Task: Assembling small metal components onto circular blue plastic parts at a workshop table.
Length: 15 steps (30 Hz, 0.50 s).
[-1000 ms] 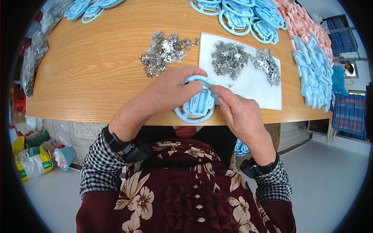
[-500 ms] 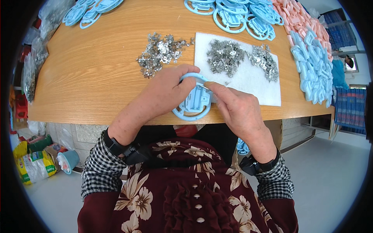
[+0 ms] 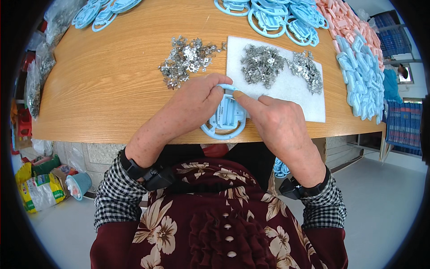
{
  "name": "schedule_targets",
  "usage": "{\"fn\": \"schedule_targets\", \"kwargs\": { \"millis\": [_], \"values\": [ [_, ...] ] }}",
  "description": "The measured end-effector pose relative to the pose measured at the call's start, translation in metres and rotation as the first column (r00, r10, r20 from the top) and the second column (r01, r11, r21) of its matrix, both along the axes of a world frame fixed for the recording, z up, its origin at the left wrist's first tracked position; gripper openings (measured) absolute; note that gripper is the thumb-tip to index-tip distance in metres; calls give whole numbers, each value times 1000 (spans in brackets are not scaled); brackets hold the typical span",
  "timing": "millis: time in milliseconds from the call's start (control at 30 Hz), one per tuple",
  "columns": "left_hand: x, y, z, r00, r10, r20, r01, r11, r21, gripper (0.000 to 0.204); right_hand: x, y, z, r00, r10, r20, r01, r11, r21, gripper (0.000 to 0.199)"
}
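Blue plastic ring frame (image 3: 226, 117) lies at the worktop (image 3: 112, 89) near edge, clasped by the left hand (image 3: 190, 102), while the right hand (image 3: 273, 119) pinches its upper rim. Best to steady the frame flat, seating metal clips (image 3: 262, 62) squarely.

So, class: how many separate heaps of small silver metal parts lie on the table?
3. One heap lies on the bare wood left of the white pad; a second heap sits on the pad's left half; a third heap on its right half. The hands may hide stray pieces.
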State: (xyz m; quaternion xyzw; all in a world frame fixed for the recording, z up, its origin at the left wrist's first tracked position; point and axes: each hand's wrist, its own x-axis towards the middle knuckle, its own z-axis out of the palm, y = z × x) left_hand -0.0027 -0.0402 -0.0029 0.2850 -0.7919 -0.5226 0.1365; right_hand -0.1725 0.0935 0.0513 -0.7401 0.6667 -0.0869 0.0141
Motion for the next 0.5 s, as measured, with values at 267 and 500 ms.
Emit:
{"fn": "schedule_targets", "kwargs": {
  "millis": [267,500],
  "values": [
    [1,-2,1,1000,-22,-3,22,999,45,37,5,-9,12,968,94,-234,-73,992,100,45],
    [2,0,-6,999,-15,-46,17,999,30,37,-8,-11,11,981,138,-134,-130,989,67,51]
  ]
}}
